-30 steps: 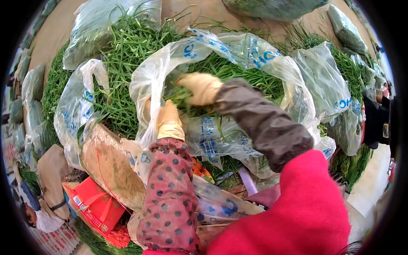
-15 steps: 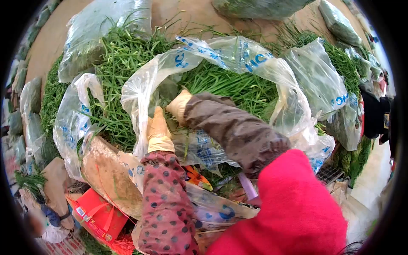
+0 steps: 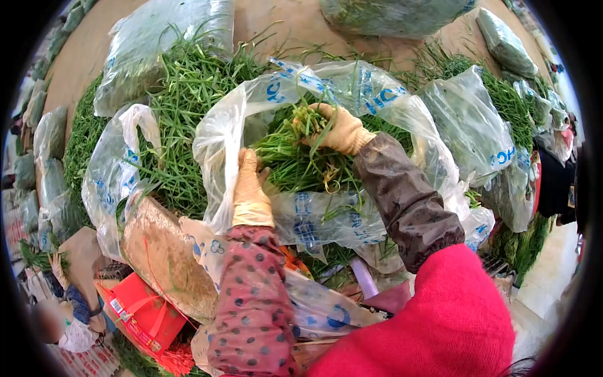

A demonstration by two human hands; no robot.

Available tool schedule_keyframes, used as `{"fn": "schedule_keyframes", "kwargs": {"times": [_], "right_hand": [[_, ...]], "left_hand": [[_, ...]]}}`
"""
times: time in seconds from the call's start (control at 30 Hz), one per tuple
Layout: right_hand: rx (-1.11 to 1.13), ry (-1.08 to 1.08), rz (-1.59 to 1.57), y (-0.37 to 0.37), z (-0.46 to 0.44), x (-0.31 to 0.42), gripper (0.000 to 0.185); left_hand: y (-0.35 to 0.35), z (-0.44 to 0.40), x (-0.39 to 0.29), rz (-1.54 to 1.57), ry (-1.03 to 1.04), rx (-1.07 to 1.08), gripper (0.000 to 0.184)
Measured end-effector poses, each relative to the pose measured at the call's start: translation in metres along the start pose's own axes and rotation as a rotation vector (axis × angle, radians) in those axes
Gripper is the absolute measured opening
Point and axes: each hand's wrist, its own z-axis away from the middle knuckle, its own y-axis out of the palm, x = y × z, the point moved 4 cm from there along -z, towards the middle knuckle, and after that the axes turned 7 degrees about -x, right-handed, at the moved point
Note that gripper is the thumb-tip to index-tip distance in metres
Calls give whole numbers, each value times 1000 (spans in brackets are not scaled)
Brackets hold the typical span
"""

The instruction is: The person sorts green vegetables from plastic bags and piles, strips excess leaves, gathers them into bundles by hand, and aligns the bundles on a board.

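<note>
While your right hand point(image 3: 339, 131), in a pale tan glove, has its fingers clamped round a bundle of long green leafy stalks point(image 3: 286, 143) over the mouth of an open clear plastic bag with blue print point(image 3: 217, 132), your left hand point(image 3: 252, 190), in a similar glove, is at the bag's left side; whether its fingers pinch the plastic, I cannot tell. You have a heap of loose green stalks point(image 3: 182, 94) to the left and a bright red rectangular box point(image 3: 143, 314) near left.
</note>
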Motion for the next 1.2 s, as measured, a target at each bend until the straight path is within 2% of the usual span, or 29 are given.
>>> {"fn": "schedule_keyframes", "kwargs": {"times": [0.03,0.1,0.17,0.2,0.23,0.3,0.33,0.4,0.43,0.5,0.53,0.57,0.67,0.7,0.77,0.8,0.83,0.9,0.93,0.97,1.03,1.07,1.1,1.17,1.2], "right_hand": [[6,1,-3,3,-2,-5,62],[-6,-11,-211,6,-6,-12,64],[-8,27,-209,3,-5,-19,64],[-3,28,-174,3,-5,-19,63],[2,28,-140,3,-6,-19,63],[38,-21,-147,8,-6,-19,62],[42,-38,-113,10,-6,-20,61],[52,-13,-67,13,1,-12,61],[56,-9,-65,12,5,-8,61],[101,-92,172,10,13,8,66],[152,-65,131,19,7,-10,73],[150,-65,131,18,8,-5,73],[-31,-522,729,18,18,26,89],[-30,-522,729,19,16,28,89],[-22,-693,477,20,14,39,93],[34,-721,426,21,19,49,76],[36,-722,426,23,17,44,76],[204,-594,375,39,13,30,55],[99,-595,348,39,17,25,43],[117,-582,175,33,18,20,37],[-193,-581,-266,22,17,5,29],[-336,-587,-168,9,15,1,27],[-412,-470,-271,0,11,-8,30],[-474,-115,-580,-14,-1,-32,34],[-482,-114,-578,-16,-5,-37,34]], "left_hand": [[-6,-2,6,-54,15,-131,28],[-9,0,11,-76,87,-155,34],[-8,10,14,-93,242,-430,40],[-8,6,23,-154,112,-395,50],[10,23,16,-173,98,-226,57],[23,14,48,31,213,-63,65],[26,13,45,33,213,-67,65],[38,12,42,12,90,70,50],[38,13,38,14,85,66,50],[42,13,38,197,-74,176,47],[44,13,45,341,-122,209,36],[44,12,45,341,-122,211,36],[38,7,43,112,-69,173,15],[39,12,36,113,-69,173,15],[42,20,26,-5,-110,295,18],[39,12,31,-100,-113,349,25],[37,11,34,-100,-112,347,25],[32,16,41,113,-394,251,29],[28,10,52,174,-381,248,25],[25,10,55,172,-380,242,25],[17,13,52,187,-330,100,20],[13,9,48,217,-321,74,20],[14,10,49,214,-325,72,20],[9,10,48,-177,-346,-193,26],[13,0,40,-453,39,-169,35]]}}
